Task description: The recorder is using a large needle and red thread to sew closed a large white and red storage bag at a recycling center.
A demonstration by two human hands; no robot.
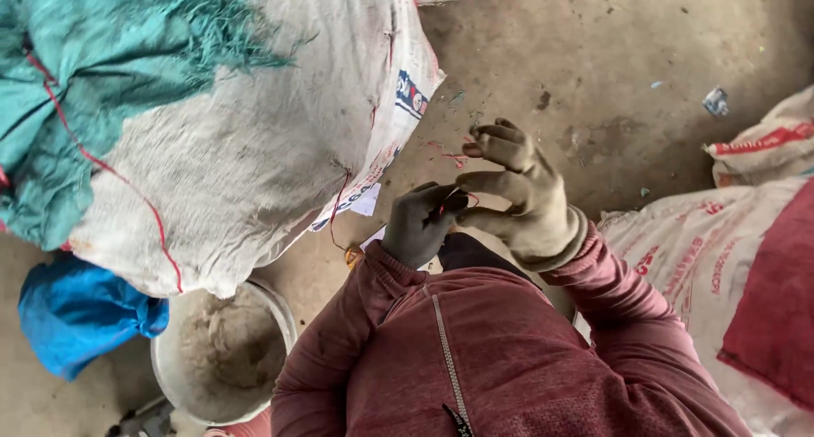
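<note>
At frame centre, the dark-gloved left hand (pixel 421 223) pinches a thin red thread (pixel 449 201); the tan-gloved right hand (pixel 517 191) is half-open beside it, fingers spread. Thick gloves could let the thread slip free. A stitched white sack (pixel 254 140) lies upper left.

We record soft, even daylight across the whole view; no hard beam and no glare. The concrete floor (pixel 593 72) reads mid-bright, greyish and a little washed out. Shadows are faint and diffuse: a dim patch under the big white sack (pixel 254 149) and along its lower edge, and a darker area inside the bucket (pixel 222 352). The light source itself we cannot place. Focus is fair at centre, where the weave of the gloves shows; detail is softer and smeared toward the corners. The sack seams bow slightly near the left edge, suggesting wide-lens distortion. Colours look muted.
</note>
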